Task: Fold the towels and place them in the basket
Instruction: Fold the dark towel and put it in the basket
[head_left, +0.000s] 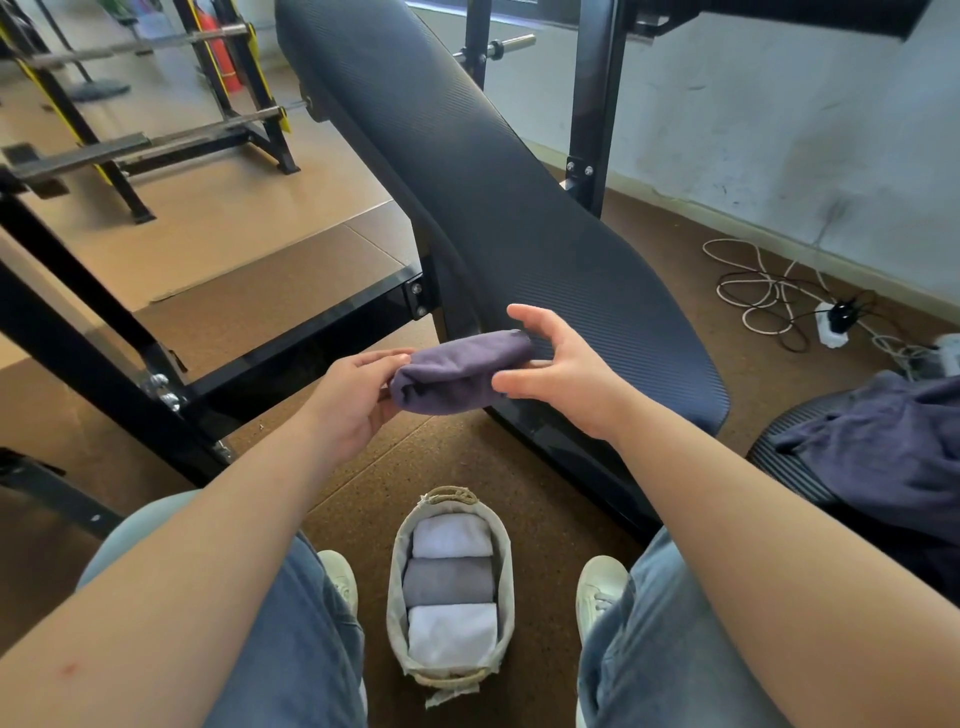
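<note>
Two hands on one bundle: the purple towel (457, 374) is up in the air, folded thick, caught between the left hand (358, 400) and the right hand (566, 374). Left side first: thumb and fingers (382, 359) pinch the bundle's left end, fingertips laid along its top edge. Over on the right, the thumb presses the near face of the towel's right end, the lower fingers curl behind it, and the forefinger stands lifted, spread clear above the cloth. The towel sits in front of the near end of the dark padded surface (493, 182); whether it brushes the pad I cannot tell.

Down below, on the brown floor (467, 457), the basket (397, 587) stands between two pale shoes (340, 577), nearer the person than the towel. Three folded towels fill it in a row: the far white towel (452, 538), the grey towel (448, 582) in the middle, and the near white towel (452, 634).

Off to the right, a dark purple cloth (893, 447) lies rumpled on a ribbed black seat, well apart from both hands. Cables (769, 296) coil on the floor by the wall.
</note>
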